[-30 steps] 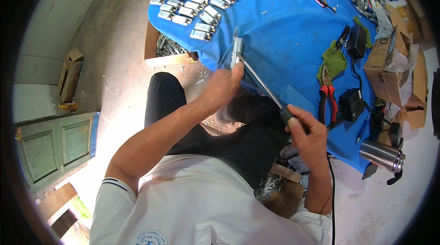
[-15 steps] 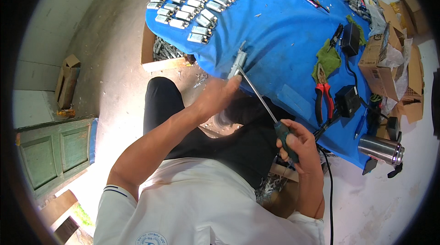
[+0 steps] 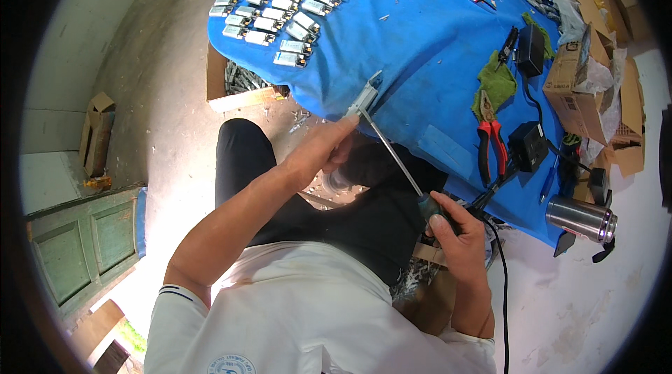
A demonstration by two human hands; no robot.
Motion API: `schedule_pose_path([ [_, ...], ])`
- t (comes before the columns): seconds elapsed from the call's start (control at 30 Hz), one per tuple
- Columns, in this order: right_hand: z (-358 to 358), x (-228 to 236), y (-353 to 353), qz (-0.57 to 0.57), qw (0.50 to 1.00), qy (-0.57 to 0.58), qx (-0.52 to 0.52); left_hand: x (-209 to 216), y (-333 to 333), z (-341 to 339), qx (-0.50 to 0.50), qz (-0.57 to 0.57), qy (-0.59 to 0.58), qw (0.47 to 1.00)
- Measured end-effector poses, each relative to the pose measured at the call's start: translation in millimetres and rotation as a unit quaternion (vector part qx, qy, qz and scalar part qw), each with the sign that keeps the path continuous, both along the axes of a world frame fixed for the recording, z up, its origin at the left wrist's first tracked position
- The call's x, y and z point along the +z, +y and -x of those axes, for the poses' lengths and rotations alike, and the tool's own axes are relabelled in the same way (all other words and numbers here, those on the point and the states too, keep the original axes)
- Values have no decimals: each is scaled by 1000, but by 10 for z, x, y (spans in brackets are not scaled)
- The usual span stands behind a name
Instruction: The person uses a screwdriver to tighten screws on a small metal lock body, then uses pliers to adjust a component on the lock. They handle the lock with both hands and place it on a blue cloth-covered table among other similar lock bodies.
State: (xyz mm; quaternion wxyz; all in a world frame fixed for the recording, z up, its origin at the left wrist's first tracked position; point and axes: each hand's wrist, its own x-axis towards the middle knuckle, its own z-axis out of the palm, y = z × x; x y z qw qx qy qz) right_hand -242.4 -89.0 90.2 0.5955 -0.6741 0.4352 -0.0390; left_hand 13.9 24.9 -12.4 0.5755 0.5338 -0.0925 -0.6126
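Note:
My left hand (image 3: 320, 149) is closed on the lower end of a slim, pale grey device casing (image 3: 365, 97) at the front edge of the blue cloth. A dark piece shows at the casing's far end. Its exact kind is unclear. In my right hand (image 3: 458, 234) is a screwdriver (image 3: 393, 150) with a long metal shaft and a dark green handle. Thumb and fingers wrap round the handle. The shaft slants up to the left, its tip against the casing's side near my left fingertips. The tip's exact contact point is too small to make out.
Rows of small silvery devices (image 3: 286, 4) lie at the far left of the blue-covered table (image 3: 406, 45). Red-handled pliers (image 3: 491, 143), a green cloth (image 3: 497, 87), black adapters (image 3: 528, 146) and a steel flask (image 3: 582, 219) are on the right. A cardboard box (image 3: 245, 100) holds metal parts below.
The casing has turned slightly in my left hand, showing a different side. My right fingers have shifted around the screwdriver handle. The whole view has moved a little.

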Motion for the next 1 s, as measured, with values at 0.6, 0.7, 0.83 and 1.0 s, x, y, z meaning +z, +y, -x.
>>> schedule_pose_path([
  [0.6, -115, 93, 28, 326, 938, -64, 102, 137, -82, 94, 75, -17, 89, 993],
  [0.7, -170, 107, 18, 336, 934, -60, 107, 152, -85, 88, 60, -26, 66, 996],
  [0.83, -175, 89, -25, 347, 929, -59, 112, 158, -71, 84, 55, -19, 69, 996],
  [1.0, -146, 151, -62, 314, 942, -49, 105, 136, -75, 72, 65, -21, 131, 989],
])
